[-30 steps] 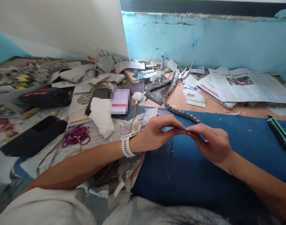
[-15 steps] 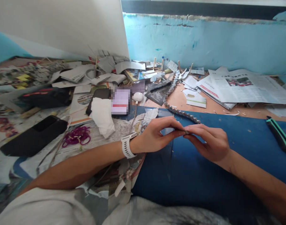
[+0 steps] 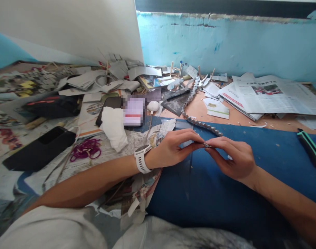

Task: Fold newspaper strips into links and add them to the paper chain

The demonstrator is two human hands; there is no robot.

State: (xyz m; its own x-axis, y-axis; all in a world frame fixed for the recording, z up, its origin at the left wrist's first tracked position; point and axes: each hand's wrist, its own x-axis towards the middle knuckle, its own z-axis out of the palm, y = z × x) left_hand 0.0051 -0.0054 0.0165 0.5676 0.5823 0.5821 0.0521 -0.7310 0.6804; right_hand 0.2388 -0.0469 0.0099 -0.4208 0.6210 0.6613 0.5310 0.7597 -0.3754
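Both hands meet over the blue mat (image 3: 209,197), pinching a small greyish folded piece of paper (image 3: 207,145) between their fingertips. My left hand (image 3: 174,148), with a white-strapped watch (image 3: 142,159) on its wrist, grips the piece from the left, thumb below and fingers above. On the other side my right hand (image 3: 232,157) pinches it in the same way. Fingers cover most of the piece. Just behind the hands lies a grey zigzag chain of folded paper (image 3: 203,125), curving back toward the wall. Whether it joins the held piece cannot be seen.
A green-and-black utility knife (image 3: 311,148) lies at the right. Newspapers (image 3: 282,95) are stacked at the back right. Leftward are a black phone-like object (image 3: 40,148), purple cord (image 3: 85,149), a white tissue (image 3: 113,129), a white earbud case (image 3: 153,106) and many paper scraps.
The small paper piece is turned slightly between my fingertips and shows a lighter edge. Both hands keep their pinch in nearly the same place. The view has shifted a little.
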